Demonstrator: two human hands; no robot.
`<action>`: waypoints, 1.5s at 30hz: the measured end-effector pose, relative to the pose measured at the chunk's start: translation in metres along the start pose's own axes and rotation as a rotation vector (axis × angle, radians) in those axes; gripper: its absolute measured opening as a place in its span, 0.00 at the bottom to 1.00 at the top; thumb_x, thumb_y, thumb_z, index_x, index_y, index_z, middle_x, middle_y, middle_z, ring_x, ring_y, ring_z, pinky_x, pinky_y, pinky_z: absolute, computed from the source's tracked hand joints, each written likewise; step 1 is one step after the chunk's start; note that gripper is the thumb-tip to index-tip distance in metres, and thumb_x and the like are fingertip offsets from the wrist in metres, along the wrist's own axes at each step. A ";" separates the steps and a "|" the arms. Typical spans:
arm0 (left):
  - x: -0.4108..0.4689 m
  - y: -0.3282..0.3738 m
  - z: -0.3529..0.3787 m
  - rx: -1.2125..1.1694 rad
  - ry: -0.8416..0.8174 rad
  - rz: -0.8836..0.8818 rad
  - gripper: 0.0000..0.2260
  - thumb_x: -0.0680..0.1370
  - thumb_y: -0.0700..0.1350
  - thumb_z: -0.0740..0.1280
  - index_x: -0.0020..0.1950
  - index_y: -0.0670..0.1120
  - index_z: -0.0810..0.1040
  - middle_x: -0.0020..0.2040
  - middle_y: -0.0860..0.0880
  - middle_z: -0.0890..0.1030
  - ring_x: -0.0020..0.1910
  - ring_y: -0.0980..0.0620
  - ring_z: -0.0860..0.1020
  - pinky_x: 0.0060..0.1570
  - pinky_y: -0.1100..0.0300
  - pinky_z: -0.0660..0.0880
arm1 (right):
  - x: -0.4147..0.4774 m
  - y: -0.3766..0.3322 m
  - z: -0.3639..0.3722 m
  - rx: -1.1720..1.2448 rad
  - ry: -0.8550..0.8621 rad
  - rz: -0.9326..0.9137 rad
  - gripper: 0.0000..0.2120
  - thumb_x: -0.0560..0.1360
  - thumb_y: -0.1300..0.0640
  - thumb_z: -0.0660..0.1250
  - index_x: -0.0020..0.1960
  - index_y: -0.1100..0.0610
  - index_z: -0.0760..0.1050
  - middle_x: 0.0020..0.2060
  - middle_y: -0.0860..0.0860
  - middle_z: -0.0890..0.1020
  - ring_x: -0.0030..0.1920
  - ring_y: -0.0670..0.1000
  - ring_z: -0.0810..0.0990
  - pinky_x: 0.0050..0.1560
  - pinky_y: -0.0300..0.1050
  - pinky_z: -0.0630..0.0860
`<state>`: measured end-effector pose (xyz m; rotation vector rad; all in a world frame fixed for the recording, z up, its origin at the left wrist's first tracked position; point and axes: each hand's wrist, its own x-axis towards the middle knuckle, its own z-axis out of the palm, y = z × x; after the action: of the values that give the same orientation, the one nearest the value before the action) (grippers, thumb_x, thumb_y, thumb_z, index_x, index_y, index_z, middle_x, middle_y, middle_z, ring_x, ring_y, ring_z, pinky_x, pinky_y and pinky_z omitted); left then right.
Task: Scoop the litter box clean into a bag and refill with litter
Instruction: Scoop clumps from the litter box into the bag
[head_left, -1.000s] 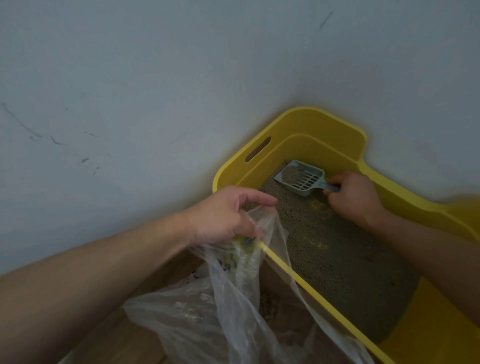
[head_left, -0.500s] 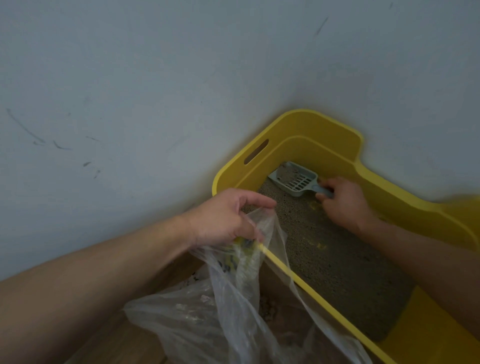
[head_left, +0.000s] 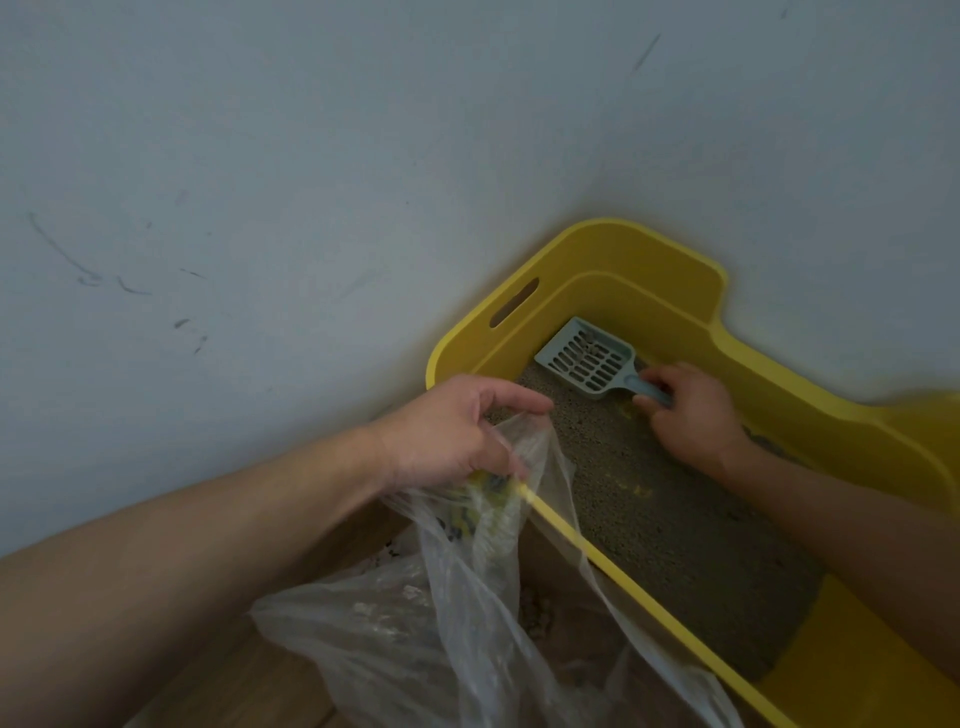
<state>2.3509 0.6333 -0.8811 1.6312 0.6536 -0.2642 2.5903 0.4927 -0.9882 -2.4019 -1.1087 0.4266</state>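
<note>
Pale wall corner, wood floor. Yellow litter box (head_left: 613, 249) against wall. Left hand (head_left: 457, 431) pinches bag (head_left: 441, 623) mouth at box rim, ready for dumping. Right hand (head_left: 691, 410) grips scoop (head_left: 587, 358) handle; scoop at far end over litter (head_left: 660, 519).

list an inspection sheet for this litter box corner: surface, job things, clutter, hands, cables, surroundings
surface: wooden floor, box and bag on it
litter box: yellow, beside the wall, thin grey litter with bare yellow patches
scoop: grey-blue, slotted, at the far corner, a few bits in it
bag: clear plastic, mouth at the box's near rim, pale clumps inside
clutter: nothing seen
left hand: fingers pinch the bag's edge
right hand: grips the scoop's handle
cables: nothing seen
surroundings: pale wall with dark scuff marks
</note>
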 end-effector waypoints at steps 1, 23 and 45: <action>0.000 0.000 0.000 -0.004 0.004 -0.002 0.26 0.65 0.38 0.72 0.60 0.58 0.77 0.45 0.34 0.84 0.37 0.41 0.69 0.29 0.55 0.59 | -0.001 0.000 -0.001 0.004 0.004 0.002 0.15 0.77 0.58 0.68 0.64 0.57 0.77 0.46 0.49 0.73 0.45 0.49 0.72 0.46 0.42 0.65; -0.030 0.016 0.006 0.015 0.129 0.042 0.28 0.67 0.30 0.73 0.62 0.53 0.78 0.32 0.49 0.83 0.26 0.48 0.69 0.24 0.62 0.63 | -0.055 -0.005 -0.045 -0.026 -0.058 0.007 0.13 0.77 0.55 0.69 0.60 0.53 0.78 0.47 0.49 0.76 0.46 0.48 0.75 0.47 0.44 0.70; -0.142 0.038 0.015 0.211 0.250 0.084 0.29 0.71 0.25 0.69 0.70 0.43 0.75 0.31 0.60 0.74 0.23 0.64 0.76 0.25 0.72 0.69 | -0.162 -0.080 -0.136 0.102 -0.019 -0.256 0.09 0.74 0.57 0.73 0.52 0.49 0.80 0.42 0.42 0.79 0.42 0.43 0.76 0.39 0.35 0.68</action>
<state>2.2595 0.5805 -0.7775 1.9092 0.7637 -0.0693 2.5000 0.3750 -0.8173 -2.1364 -1.3483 0.4086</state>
